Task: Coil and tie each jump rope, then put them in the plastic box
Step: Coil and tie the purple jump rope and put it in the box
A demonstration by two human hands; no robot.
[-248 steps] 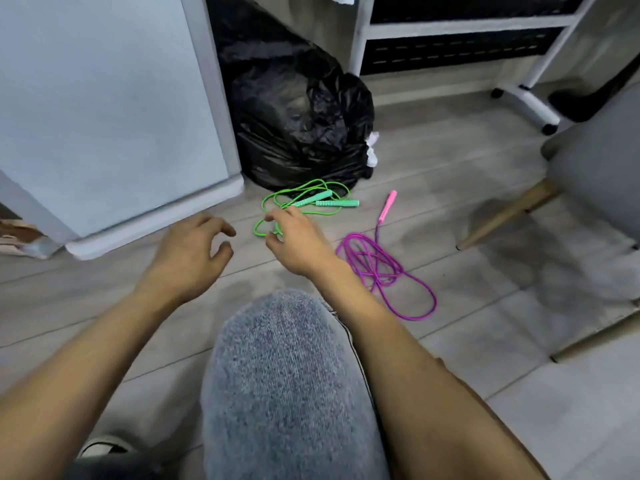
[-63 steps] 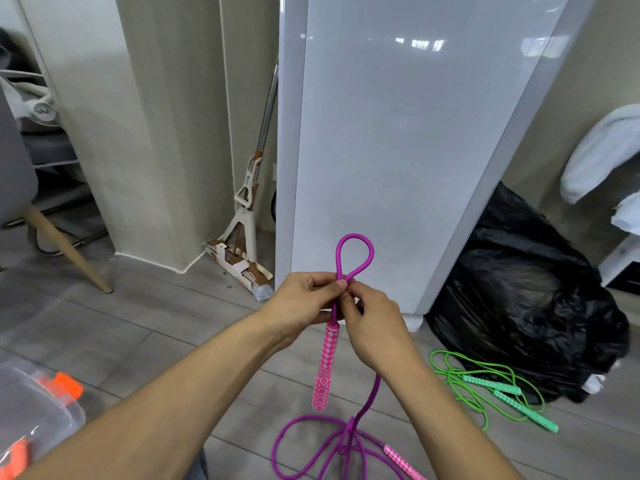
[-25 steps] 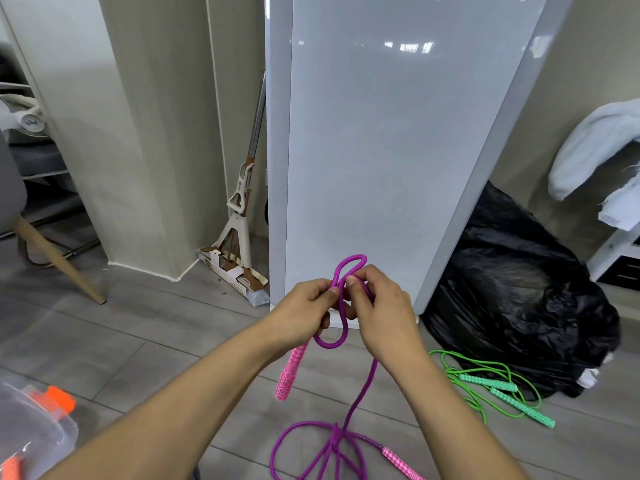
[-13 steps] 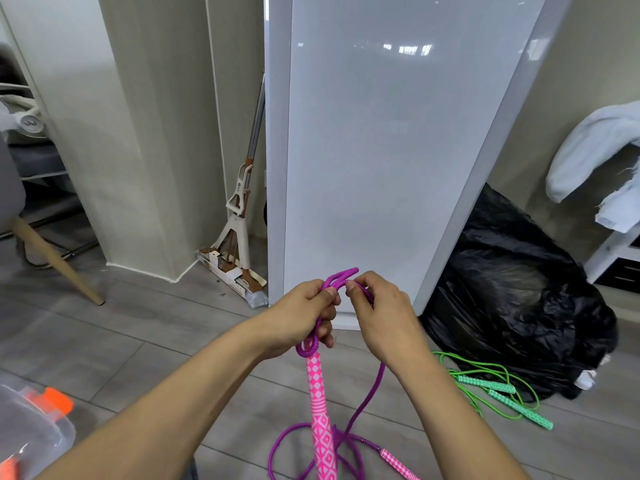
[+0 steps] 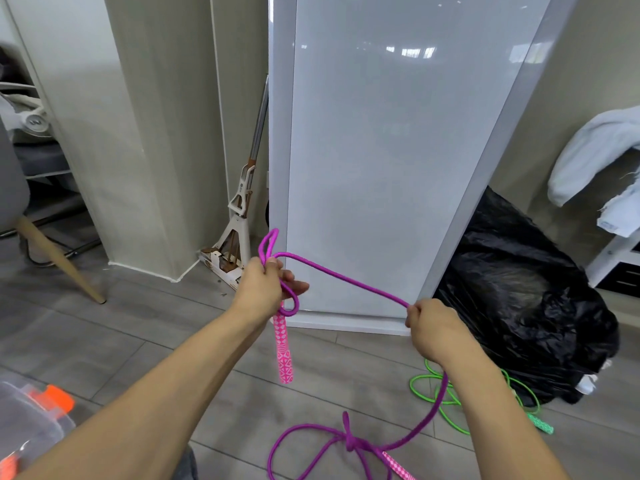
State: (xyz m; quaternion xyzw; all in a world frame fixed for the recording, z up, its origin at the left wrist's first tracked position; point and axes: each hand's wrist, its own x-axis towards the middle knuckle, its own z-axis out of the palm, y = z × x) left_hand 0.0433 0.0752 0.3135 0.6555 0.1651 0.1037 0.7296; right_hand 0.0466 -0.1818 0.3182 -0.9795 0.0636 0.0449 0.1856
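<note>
The floor (image 5: 121, 323) on the left, between the plastic box (image 5: 27, 424) and the mop (image 5: 239, 216), is free for a hand to pass. Straight ahead the white panel (image 5: 381, 168) closes the way. On the right the black bag (image 5: 519, 306) stands near, with the green rope (image 5: 541, 425) before it. The purple rope (image 5: 349, 441) lies looped on the floor, low in the middle.

The jump rope (image 5: 346, 277) across the middle of the frame is purple; its handle (image 5: 284, 351) is bright pink with a pale triangle pattern. Lower right — a neon green rope (image 5: 446, 400) with a mint green handle (image 5: 540, 424). Right: a glossy black bag (image 5: 526, 299). Lower left — a clear box (image 5: 27, 424) with orange clips (image 5: 57, 400).
</note>
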